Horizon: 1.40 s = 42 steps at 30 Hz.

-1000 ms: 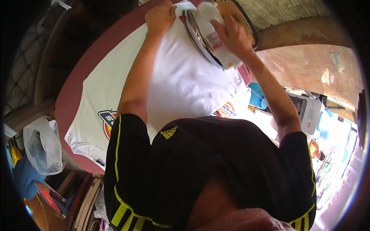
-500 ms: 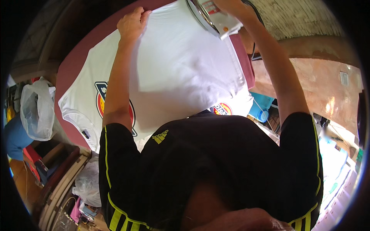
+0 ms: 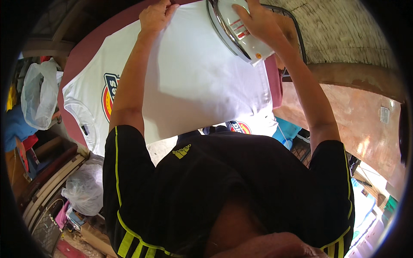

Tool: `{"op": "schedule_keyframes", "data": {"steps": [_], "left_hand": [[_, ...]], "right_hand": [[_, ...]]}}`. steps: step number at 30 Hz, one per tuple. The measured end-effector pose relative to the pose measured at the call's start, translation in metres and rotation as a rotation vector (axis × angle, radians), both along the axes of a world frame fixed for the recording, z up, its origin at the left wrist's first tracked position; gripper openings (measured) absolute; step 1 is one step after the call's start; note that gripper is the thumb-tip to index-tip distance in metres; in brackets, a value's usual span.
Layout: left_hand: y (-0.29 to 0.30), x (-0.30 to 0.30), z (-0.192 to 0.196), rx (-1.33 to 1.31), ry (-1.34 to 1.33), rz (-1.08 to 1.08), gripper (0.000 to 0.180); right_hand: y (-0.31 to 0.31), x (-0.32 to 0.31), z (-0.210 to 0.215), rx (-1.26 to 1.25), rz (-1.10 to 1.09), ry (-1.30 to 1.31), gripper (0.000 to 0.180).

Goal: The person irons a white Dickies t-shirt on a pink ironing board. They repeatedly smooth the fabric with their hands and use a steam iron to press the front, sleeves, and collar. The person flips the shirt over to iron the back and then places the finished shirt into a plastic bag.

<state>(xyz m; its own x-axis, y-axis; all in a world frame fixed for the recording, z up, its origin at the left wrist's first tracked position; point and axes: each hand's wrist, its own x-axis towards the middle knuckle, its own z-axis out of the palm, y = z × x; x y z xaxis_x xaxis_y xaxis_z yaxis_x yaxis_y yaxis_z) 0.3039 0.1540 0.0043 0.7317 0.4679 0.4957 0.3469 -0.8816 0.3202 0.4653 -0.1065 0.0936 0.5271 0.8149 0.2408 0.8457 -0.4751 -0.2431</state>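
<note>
Right hand [image 3: 258,19] grasps a white-bodied steam iron [image 3: 234,30] above a white cotton T-shirt [image 3: 193,81]. Left hand [image 3: 155,16] lies flat, unclenched, on the cloth.

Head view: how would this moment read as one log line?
left hand: pressing white T-shirt flat | right hand: gripping iron | surface: maroon board

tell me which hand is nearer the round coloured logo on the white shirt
Left. The left hand presses the white shirt up the same side as the logo; the right hand grips the iron across the shirt.
</note>
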Motion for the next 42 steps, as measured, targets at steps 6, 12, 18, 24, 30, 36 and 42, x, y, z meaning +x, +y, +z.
{"op": "schedule_keyframes", "data": {"steps": [6,12,18,24,30,36,42], "left_hand": [[0.004,0.003,-0.001,0.013,0.039,0.008,0.034],[0.011,-0.006,-0.006,-0.088,0.060,-0.006,0.039],[0.002,0.003,0.002,-0.104,0.096,-0.016,0.034],[0.022,-0.025,0.010,-0.012,0.095,-0.134,0.034],[0.107,-0.133,0.031,-0.168,0.366,-0.129,0.041],[0.125,-0.167,0.041,-0.529,0.356,-0.114,0.031],[0.125,-0.168,0.030,-0.663,0.239,-0.118,0.028]], "right_hand": [[0.070,0.044,0.000,0.152,0.055,0.060,0.047],[0.067,0.054,0.038,0.031,0.311,0.166,0.040],[0.031,0.119,0.037,-0.164,0.647,-0.009,0.037],[0.078,0.070,0.040,-0.168,0.674,0.006,0.034],[0.084,0.072,0.040,-0.127,0.705,-0.029,0.033],[0.109,0.045,0.040,-0.201,0.732,-0.010,0.033],[0.151,-0.008,0.039,-0.184,0.777,-0.043,0.034]]}}
